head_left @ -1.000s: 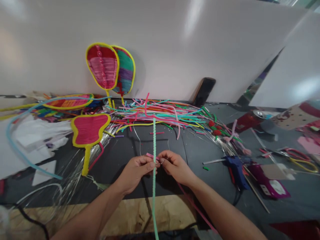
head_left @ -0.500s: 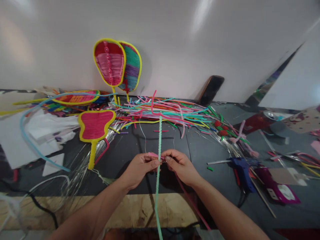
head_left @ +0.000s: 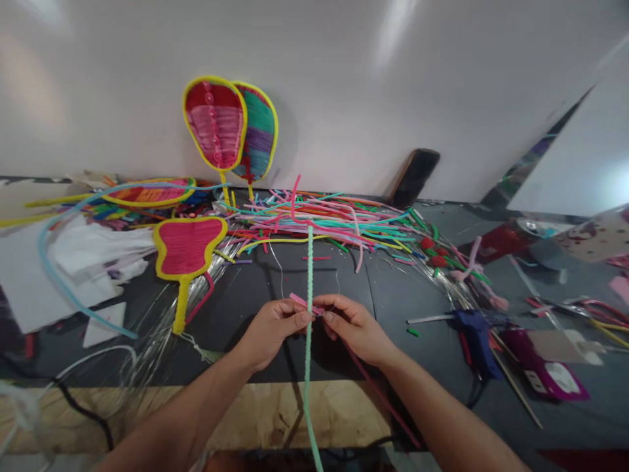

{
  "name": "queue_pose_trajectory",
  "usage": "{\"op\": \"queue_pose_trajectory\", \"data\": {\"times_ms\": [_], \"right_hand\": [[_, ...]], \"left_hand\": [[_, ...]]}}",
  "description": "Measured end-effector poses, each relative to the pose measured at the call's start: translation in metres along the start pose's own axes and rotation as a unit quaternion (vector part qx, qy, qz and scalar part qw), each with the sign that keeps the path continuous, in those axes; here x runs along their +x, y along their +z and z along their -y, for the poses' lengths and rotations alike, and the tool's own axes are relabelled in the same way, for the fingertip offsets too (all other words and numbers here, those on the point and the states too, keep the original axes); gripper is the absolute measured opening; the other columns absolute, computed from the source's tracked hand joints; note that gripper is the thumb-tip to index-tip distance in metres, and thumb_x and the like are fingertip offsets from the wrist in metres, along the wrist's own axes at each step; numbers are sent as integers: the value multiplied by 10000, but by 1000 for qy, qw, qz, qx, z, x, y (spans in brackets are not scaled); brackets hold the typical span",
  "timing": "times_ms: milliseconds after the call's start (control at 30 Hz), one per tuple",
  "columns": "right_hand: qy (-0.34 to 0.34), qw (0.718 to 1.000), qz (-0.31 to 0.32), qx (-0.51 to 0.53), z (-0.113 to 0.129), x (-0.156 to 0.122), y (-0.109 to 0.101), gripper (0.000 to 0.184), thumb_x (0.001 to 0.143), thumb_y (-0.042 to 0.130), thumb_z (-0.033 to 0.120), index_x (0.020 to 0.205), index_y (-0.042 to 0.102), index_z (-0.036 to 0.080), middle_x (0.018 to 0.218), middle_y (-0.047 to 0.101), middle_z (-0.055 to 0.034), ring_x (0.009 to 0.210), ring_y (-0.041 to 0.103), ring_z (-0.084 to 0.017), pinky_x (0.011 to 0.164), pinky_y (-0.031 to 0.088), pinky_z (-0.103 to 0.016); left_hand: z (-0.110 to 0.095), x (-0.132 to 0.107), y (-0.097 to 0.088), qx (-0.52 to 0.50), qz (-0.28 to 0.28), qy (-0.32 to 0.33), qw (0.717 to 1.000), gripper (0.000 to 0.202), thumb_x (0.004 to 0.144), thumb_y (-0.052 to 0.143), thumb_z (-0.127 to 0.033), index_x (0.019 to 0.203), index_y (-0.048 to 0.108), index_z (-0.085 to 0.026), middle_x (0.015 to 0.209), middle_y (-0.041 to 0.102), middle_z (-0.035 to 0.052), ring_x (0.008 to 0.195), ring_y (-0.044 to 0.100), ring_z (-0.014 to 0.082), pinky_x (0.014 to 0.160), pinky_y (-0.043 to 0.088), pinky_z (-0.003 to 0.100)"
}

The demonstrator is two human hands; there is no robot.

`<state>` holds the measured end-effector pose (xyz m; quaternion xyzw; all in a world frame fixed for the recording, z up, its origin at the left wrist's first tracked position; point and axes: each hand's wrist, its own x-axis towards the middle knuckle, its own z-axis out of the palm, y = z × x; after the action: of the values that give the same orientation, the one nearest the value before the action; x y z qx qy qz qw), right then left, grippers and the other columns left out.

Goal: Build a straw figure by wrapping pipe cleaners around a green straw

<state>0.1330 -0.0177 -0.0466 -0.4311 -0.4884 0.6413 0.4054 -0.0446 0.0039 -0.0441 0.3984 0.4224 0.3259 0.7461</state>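
Note:
My left hand (head_left: 270,332) and my right hand (head_left: 358,330) meet above the front of the table, fingers pinched together. Between their fingertips is a pink pipe cleaner (head_left: 297,299), whose short end sticks out above my left fingers. A long mint green pipe cleaner (head_left: 309,269), twisted in its upper part, runs between the hands and down toward me. At its far end curls a bright pink pipe cleaner (head_left: 293,200). A darker pink strand (head_left: 383,400) trails below my right hand. Thin wire (head_left: 282,270) loops up near my left fingers. The exact grip is hidden by the fingers.
Behind my hands lies a pile of coloured pipe cleaners (head_left: 334,219). Yellow-rimmed fans stand against the wall, and a pink fan (head_left: 185,246) lies at left. At right are a blue glue gun (head_left: 474,341), scissors (head_left: 574,305), a red can (head_left: 506,241) and a leaning phone (head_left: 417,177).
The mint green pipe cleaner and its pink top have shifted slightly left. The pink piece at my fingertips has tilted and shows more. My hands stay in nearly the same place.

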Motion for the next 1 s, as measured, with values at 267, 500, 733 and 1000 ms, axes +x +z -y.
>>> {"op": "queue_pose_trajectory", "data": {"times_ms": [267, 500, 733, 1000], "right_hand": [[32, 998, -38, -26, -1, 1, -1, 267, 787, 606, 439, 836, 607, 176, 613, 486, 42, 483, 399, -62, 441, 320, -191], [1, 997, -15, -75, 5, -2, -1, 250, 816, 574, 426, 821, 637, 184, 532, 389, 54, 474, 296, -73, 437, 235, -208], [23, 998, -8, -50, 3, 0, -3, 284, 802, 595, 430, 932, 611, 179, 659, 520, 28, 530, 421, -77, 515, 343, -221], [42, 997, -49, -36, 0, 0, -3, 268, 773, 628, 436, 819, 616, 173, 587, 470, 45, 495, 347, -68, 471, 269, -209]], "left_hand": [[0, -2, 0, -32, 13, -27, 999, 244, 639, 764, -338, 716, 680, -122, 660, 594, 16, 626, 508, 112, 664, 456, 277], [-3, -5, 5, 10, 34, 14, 999, 222, 659, 745, -330, 651, 660, -125, 696, 578, 15, 668, 514, 121, 648, 424, 251], [1, -3, 0, 17, 35, 5, 999, 255, 684, 732, -353, 765, 697, -113, 711, 647, 38, 661, 549, 120, 666, 436, 248], [1, -5, 2, -48, 38, -59, 996, 285, 638, 772, -359, 750, 660, -121, 734, 710, 76, 645, 661, 164, 612, 487, 259]]}}
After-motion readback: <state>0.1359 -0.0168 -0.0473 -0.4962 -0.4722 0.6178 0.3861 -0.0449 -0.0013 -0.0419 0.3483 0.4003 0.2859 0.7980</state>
